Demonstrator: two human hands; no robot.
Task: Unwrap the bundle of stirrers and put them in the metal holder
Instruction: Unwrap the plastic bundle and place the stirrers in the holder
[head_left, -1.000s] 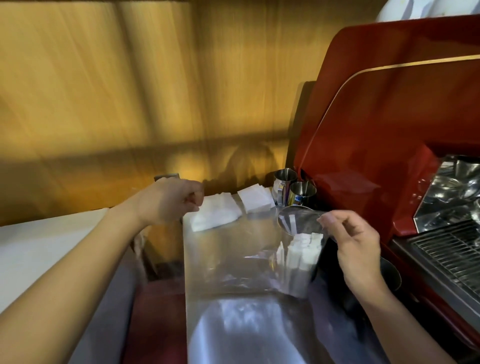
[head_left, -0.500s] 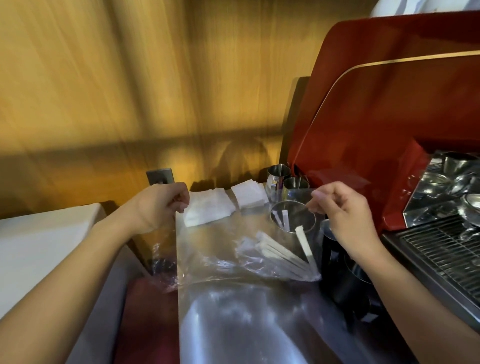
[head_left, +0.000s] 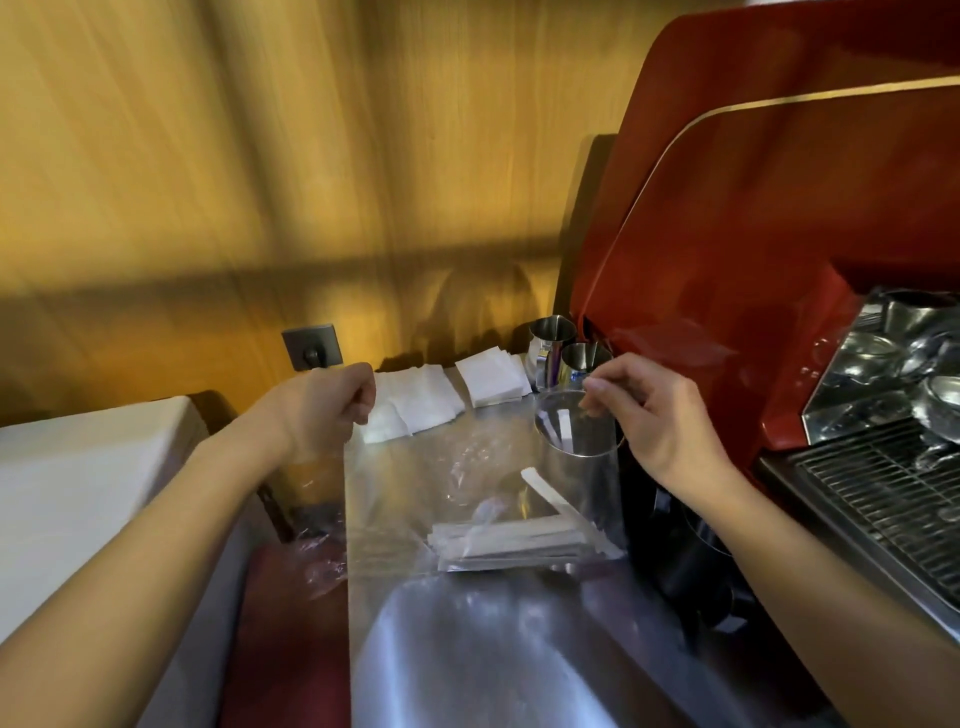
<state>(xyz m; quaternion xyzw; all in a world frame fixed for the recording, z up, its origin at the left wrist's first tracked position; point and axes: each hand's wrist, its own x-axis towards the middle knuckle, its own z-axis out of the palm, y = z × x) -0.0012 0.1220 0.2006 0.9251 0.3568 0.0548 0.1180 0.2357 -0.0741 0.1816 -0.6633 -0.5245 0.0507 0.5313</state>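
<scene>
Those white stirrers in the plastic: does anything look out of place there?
Yes. Most stirrers lie flat in a heap inside the clear plastic wrap, one askew across them. The metal holder holds only one or two.

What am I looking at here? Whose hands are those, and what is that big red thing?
A camera on a person's head looks down at their own two bare hands. The left hand and the right hand each pinch an edge of a clear plastic wrapper spread over a shiny metal counter. Pale flat stirrers lie inside it. A round metal holder stands by the right hand. White square napkins lie behind. The big red thing is a coffee machine.
</scene>
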